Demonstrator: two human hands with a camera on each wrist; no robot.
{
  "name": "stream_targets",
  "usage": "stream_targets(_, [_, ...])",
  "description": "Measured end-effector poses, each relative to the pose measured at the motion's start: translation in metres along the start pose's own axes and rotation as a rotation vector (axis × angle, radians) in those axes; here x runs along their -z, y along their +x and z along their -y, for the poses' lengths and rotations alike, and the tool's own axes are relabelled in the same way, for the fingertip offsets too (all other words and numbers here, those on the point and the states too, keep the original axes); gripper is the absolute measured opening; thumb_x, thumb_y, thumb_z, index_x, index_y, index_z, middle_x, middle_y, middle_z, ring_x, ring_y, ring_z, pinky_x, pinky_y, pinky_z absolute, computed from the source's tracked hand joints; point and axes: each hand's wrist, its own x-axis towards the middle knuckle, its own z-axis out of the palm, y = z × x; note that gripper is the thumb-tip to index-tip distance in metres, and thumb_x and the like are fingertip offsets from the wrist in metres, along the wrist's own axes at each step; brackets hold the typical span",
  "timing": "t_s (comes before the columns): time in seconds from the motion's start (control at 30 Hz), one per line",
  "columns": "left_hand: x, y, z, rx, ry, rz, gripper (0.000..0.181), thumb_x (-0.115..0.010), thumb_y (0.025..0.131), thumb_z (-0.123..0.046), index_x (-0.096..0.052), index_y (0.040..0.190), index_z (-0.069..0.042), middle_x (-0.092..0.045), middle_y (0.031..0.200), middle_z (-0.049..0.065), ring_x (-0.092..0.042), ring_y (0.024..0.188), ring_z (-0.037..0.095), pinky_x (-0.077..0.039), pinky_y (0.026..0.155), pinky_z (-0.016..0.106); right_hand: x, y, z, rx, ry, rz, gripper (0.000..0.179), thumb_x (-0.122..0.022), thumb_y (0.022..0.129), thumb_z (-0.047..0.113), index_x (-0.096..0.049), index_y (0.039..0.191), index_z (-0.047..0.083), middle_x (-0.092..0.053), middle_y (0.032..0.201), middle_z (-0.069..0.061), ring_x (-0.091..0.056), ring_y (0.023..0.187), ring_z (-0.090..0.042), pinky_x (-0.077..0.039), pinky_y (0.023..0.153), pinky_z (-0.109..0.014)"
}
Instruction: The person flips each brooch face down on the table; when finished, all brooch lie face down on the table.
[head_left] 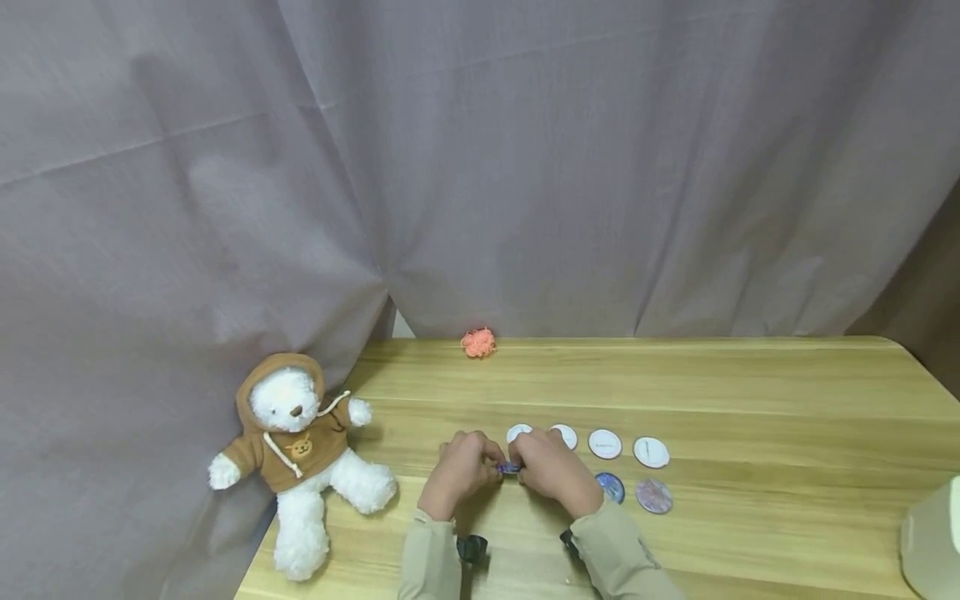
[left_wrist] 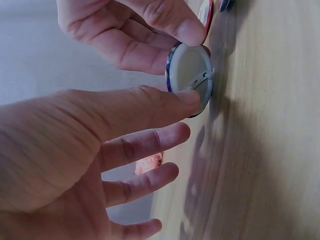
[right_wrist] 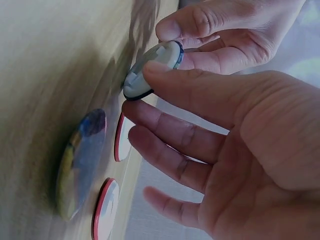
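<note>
Sleeved wrists lead to both hands, which meet over the tabletop [head_left: 750, 392] and pinch one badge [head_left: 509, 467] between them. Left hand [head_left: 459, 468] holds the rim with thumb and forefinger, other fingers spread; right hand [head_left: 550, 468] grips the opposite rim likewise. Badge stands on edge, touching the tabletop, pin-back [left_wrist: 200, 80] exposed. Judged risks: the pin may prick a fingertip, or the badge may slip from so shallow a grip onto other badges [head_left: 604, 443] just beside the right hand.

Wooden table [head_left: 750, 375] as landmark. Teddy bear in brown hoodie [head_left: 300, 454] sits at its left edge. Orange fluffy ball [head_left: 478, 342] at its far edge. Grey curtain [head_left: 525, 167] hangs behind. Pale container [head_left: 933, 542] at its right near corner.
</note>
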Motion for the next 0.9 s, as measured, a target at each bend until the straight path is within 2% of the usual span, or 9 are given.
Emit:
stream_targets(0.27, [-0.003,0.003,0.002,-0.042,0.03,-0.064,0.014,-0.081,0.075,-0.005,-0.081,0.082,-0.017,-0.073,0.089,-0.002,-0.062,0.086,0.024,-0.043,0.074,0.051,0.003,-0.001,-0.001,0.01,0.015,-0.068,0.024,-0.068,0.07,-0.009,-0.062,0.066,0.014,-0.053,0.062,0.009,-0.045,0.056,-0.013,-0.041,0.057,-0.034])
stream_targets(0.43, [-0.005,0.004,0.002,-0.051,0.038,-0.083,0.012,-0.08,0.078,-0.006,-0.082,0.084,-0.017,-0.074,0.089,-0.002,-0.061,0.085,0.024,-0.042,0.073,0.048,0.005,0.0,-0.002,-0.014,0.049,-0.057,0.022,-0.066,0.073,-0.01,-0.067,0.069,0.012,-0.057,0.063,0.007,-0.047,0.057,-0.013,-0.042,0.056,-0.033])
stream_targets(0.73, [-0.005,0.005,-0.001,-0.063,0.065,-0.119,0.01,-0.08,0.08,-0.01,-0.082,0.087,-0.018,-0.076,0.09,-0.003,-0.061,0.084,0.024,-0.042,0.073,0.048,0.005,0.002,-0.009,0.009,0.016,-0.09,0.025,-0.07,0.074,-0.009,-0.062,0.066,0.014,-0.048,0.06,0.01,-0.039,0.055,-0.012,-0.036,0.053,-0.029])
stream_targets(0.9, [-0.003,0.006,-0.002,-0.051,0.046,-0.126,0.012,-0.078,0.081,-0.008,-0.081,0.088,-0.017,-0.076,0.092,-0.003,-0.061,0.085,0.024,-0.042,0.077,0.051,0.006,0.004,-0.012,-0.007,0.056,-0.084,0.024,-0.07,0.076,-0.009,-0.064,0.068,0.013,-0.049,0.062,0.01,-0.041,0.057,-0.012,-0.037,0.054,-0.029])
